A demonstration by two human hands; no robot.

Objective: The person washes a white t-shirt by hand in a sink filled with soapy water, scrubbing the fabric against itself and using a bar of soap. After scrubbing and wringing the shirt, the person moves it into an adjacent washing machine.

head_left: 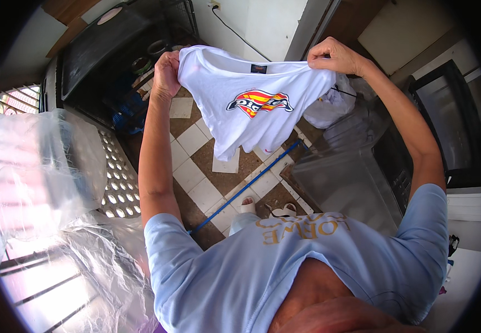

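A white T-shirt (212, 105) with a red, yellow and dark printed logo on its chest hangs stretched out in front of me. My left hand (166, 73) is closed on one shoulder of it. At the other shoulder my right hand (334, 57) pinches the cloth between thumb and fingers. The neckline, with a small dark label inside the collar, runs between my hands. Below, the shirt's lower edge falls in loose folds above the floor. Both my arms are raised and reach forward.
A blue pole (246, 185) slants across the brown and white tiled floor (187, 175). Clear plastic sheeting (35, 177) covers the barred window side at left. A grey machine or cabinet (345, 183) stands at right, near a stuffed white plastic bag (329, 111). Dark shelving (96, 55) fills the far left.
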